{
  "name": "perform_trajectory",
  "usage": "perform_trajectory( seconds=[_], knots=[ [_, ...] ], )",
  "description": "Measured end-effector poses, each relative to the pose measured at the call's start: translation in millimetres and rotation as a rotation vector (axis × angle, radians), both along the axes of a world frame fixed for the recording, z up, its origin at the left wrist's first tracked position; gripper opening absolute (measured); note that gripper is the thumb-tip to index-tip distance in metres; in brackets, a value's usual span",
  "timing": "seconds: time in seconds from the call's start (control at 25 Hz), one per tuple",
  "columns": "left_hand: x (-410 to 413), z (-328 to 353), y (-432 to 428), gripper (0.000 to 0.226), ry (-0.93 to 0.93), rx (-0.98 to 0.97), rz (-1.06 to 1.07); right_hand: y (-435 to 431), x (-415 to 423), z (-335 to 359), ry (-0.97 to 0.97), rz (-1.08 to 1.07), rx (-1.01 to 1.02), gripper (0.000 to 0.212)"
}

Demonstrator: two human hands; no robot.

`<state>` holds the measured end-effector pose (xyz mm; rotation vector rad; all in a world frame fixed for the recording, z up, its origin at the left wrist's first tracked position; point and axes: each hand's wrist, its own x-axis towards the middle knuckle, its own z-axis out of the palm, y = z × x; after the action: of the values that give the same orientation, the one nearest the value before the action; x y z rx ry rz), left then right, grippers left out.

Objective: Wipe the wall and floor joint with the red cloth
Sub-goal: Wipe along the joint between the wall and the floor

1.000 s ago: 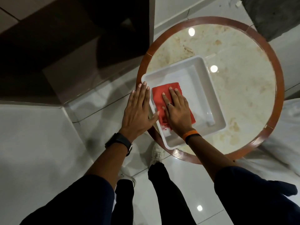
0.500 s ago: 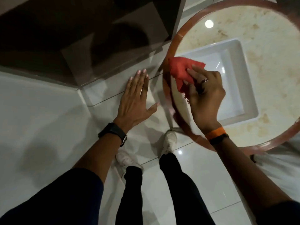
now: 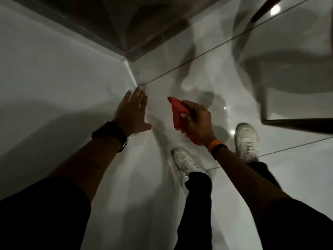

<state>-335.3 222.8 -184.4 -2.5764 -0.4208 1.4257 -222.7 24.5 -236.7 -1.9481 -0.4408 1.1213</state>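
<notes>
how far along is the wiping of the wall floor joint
Done: the red cloth is picked up, bunched in the right hand. In hand: it is held above the floor tiles, while the left hand is spread open by the wall. Left: the cloth is not on the joint, so no wiping shows.
</notes>
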Motion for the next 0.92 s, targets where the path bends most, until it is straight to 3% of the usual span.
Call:
perform_trajectory(
  seconds=[0.12, 0.28, 0.4, 0.6, 0.72, 0.92],
  knots=[
    [-19.3, -54.7, 20.6, 0.118, 0.242, 0.04, 0.019, 22.3, -46.5, -86.8, 0.263, -0.038, -0.075, 0.045],
    [-16.8, -126.7, 49.3, 0.126, 0.479, 0.09, -0.064, 57.9, -97.7, -181.5, 0.387, -0.075, -0.084, 0.045],
    [-14.6, -158.9, 66.9, 0.131, 0.528, 0.098, -0.098, 94.6, -126.3, -220.1, 0.453, -0.082, -0.017, 0.046],
    [-10.6, -185.7, 78.7, 0.129, 0.587, 0.104, -0.137, 159.3, -143.6, -243.2, 0.446, 0.125, 0.054, 0.063],
    [1.6, -194.5, 83.7, 0.127, 0.596, 0.126, -0.142, 193.4, -133.0, -257.1, 0.413, 0.064, 0.15, 0.058],
    [12.0, -191.0, 86.4, 0.112, 0.576, 0.115, -0.126, 174.6, -161.5, -256.7, 0.395, -0.054, 0.072, 0.053]
  ],
)
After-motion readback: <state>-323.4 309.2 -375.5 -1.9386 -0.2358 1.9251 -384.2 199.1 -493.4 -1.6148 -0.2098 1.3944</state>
